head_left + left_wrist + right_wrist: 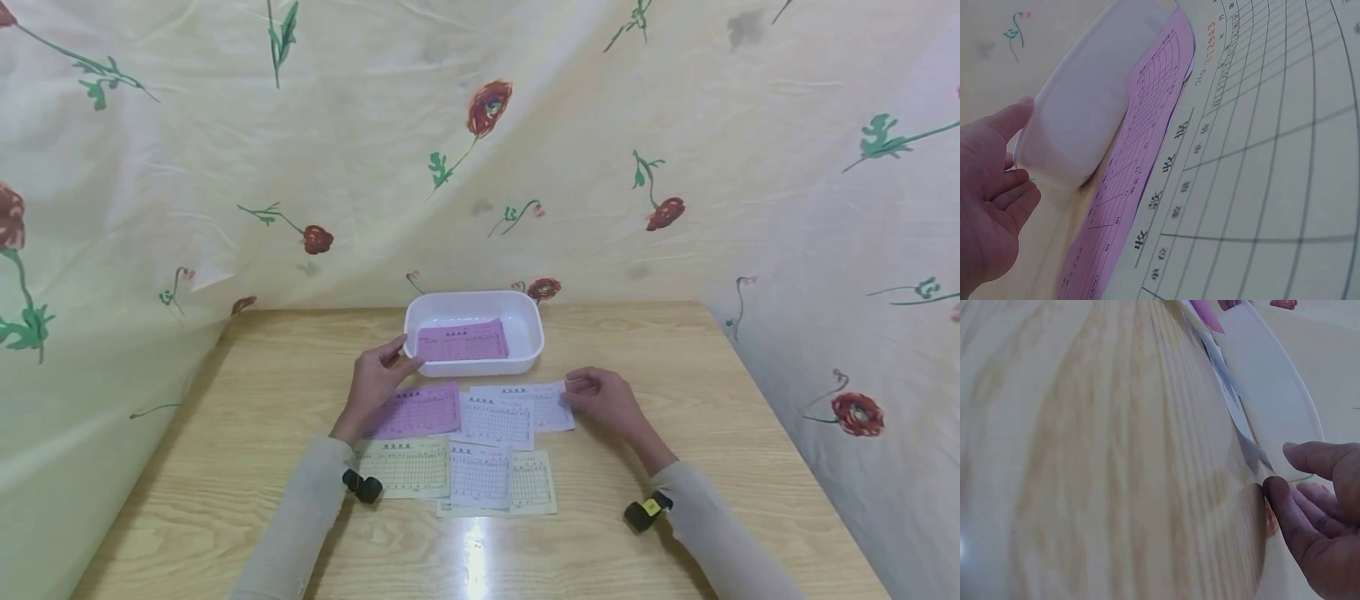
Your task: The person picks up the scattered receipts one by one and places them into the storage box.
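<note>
A white plastic tub (527, 337) stands near the table's back edge with purple receipt slips (463, 343) in it. My left hand (375, 375) holds its left end, thumb and fingers at the near corner. In the left wrist view, the thumb (1013, 119) meets the tub's wall (1085, 106) and the other fingers are curled. My right hand (603, 398) is at the right end of a white receipt slip (551, 408). In the right wrist view, that slip's corner (1259, 456) lies by the index fingertip (1277, 486), with a gap below the thumb.
In front of the tub lie overlapping slips: a purple one (420, 412), white ones (495, 423) (480, 479) and pale yellow ones (405, 468) (534, 485). The wooden table (615, 550) ends against a flowered cloth (360, 167). Black wrist cameras (367, 489) (640, 517) sit at both cuffs.
</note>
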`<state>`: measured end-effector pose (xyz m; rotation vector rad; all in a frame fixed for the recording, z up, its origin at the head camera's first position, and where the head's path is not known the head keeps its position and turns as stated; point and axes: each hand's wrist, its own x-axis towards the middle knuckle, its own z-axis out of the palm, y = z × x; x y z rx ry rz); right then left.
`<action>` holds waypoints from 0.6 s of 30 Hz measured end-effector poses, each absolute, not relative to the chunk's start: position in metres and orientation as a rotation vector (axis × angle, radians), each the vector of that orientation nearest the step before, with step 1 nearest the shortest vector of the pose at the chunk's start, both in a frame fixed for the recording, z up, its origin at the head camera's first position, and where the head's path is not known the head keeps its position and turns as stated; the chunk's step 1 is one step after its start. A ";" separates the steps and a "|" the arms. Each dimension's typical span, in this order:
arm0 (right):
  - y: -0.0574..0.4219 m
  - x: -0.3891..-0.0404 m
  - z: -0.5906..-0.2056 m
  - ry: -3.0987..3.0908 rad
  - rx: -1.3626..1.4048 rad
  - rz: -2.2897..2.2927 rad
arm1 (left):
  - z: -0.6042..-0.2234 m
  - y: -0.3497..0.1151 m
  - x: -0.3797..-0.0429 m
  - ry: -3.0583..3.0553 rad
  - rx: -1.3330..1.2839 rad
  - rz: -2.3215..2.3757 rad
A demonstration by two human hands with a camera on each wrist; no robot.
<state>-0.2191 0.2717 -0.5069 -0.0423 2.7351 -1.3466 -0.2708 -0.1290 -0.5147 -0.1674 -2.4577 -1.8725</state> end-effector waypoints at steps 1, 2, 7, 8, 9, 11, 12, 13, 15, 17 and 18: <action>0.270 -0.219 -0.507 2.735 -0.031 -1.345 | -0.515 -0.129 -0.271 -2.461 -0.169 -1.862; 0.269 -0.219 -0.507 2.736 -0.018 -1.341 | -0.515 -0.129 -0.270 -2.466 -0.170 -1.848; 0.263 -0.219 -0.508 2.751 0.030 -1.314 | -0.516 -0.131 -0.270 -2.489 -0.177 -1.779; 0.262 -0.218 -0.508 2.751 0.031 -1.309 | -0.516 -0.131 -0.270 -2.491 -0.179 -1.778; 0.262 -0.218 -0.508 2.753 0.025 -1.301 | -0.516 -0.131 -0.270 -2.489 -0.182 -1.782; 0.261 -0.219 -0.509 2.753 0.036 -1.285 | -0.516 -0.131 -0.270 -2.490 -0.180 -1.794; 0.261 -0.219 -0.510 2.753 0.036 -1.279 | -0.516 -0.131 -0.270 -2.490 -0.178 -1.801; 0.261 -0.219 -0.511 2.756 0.019 -1.270 | -0.516 -0.131 -0.270 -2.490 -0.175 -1.809; 0.262 -0.220 -0.512 2.763 0.019 -1.257 | -0.515 -0.131 -0.270 -2.493 -0.167 -1.817; 0.262 -0.220 -0.512 2.765 0.020 -1.261 | -0.515 -0.131 -0.270 -2.499 -0.161 -1.821; 0.263 -0.220 -0.512 2.766 0.010 -1.267 | -0.515 -0.131 -0.270 -2.501 -0.158 -1.821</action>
